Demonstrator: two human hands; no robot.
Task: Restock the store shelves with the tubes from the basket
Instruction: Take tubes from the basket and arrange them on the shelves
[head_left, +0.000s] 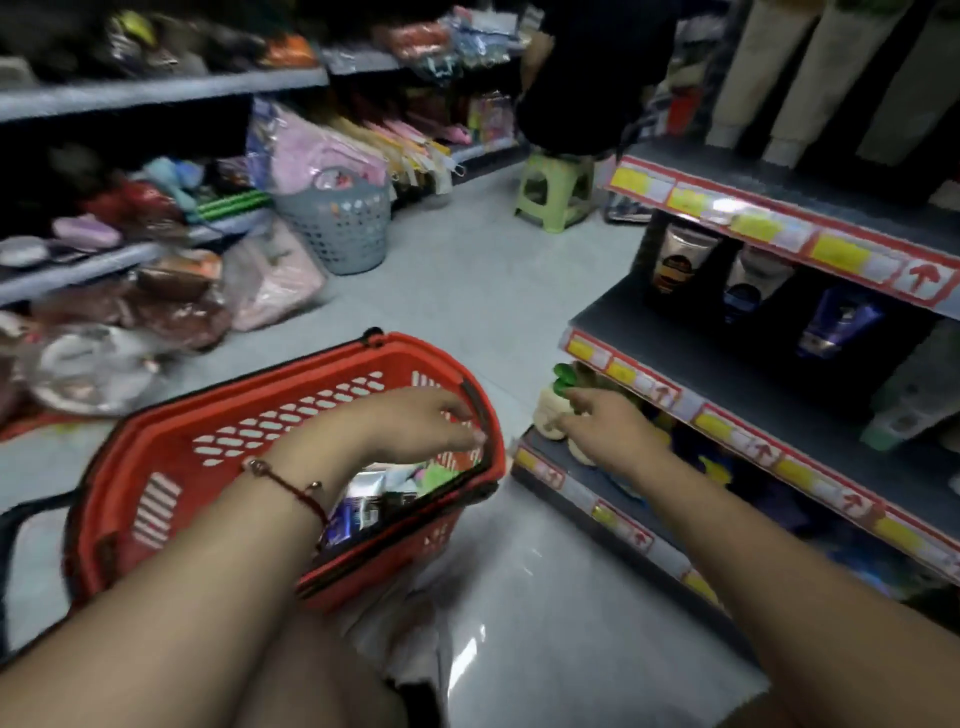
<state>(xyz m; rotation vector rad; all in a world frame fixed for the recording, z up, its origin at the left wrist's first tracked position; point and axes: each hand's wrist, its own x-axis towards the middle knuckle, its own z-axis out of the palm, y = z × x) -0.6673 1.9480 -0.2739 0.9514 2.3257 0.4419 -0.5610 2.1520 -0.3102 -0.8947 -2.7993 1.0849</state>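
1. Your right hand (605, 428) is out at the bottom shelf (540, 457), fingers curled round a pale tube with a green cap (558, 402), which stands at the near end of that shelf.
2. Your left hand (421, 421) hangs over the far rim of the red basket (171, 457), palm down, fingers loosely bent at the black rim strip; whether they pinch anything is too blurred to tell. A red cord bracelet (283, 486) sits on that wrist.
3. That basket rests on the pale floor (467, 291) just left of the shelving, and more tubes (363, 506) lie in its bottom, dark and green ones among them.
4. On the middle shelf (727, 343) three tubes stand cap down: a brown-and-white one (680, 257), a white-and-blue one (750, 283) beside it, then a purple one (836, 325).
5. Price strips (779, 228) in red and yellow run along the shelf edges.
6. Further down the aisle, a grey perforated bin (345, 223) stands on the floor by the left racks, and a green plastic stool (556, 192) is beyond it.
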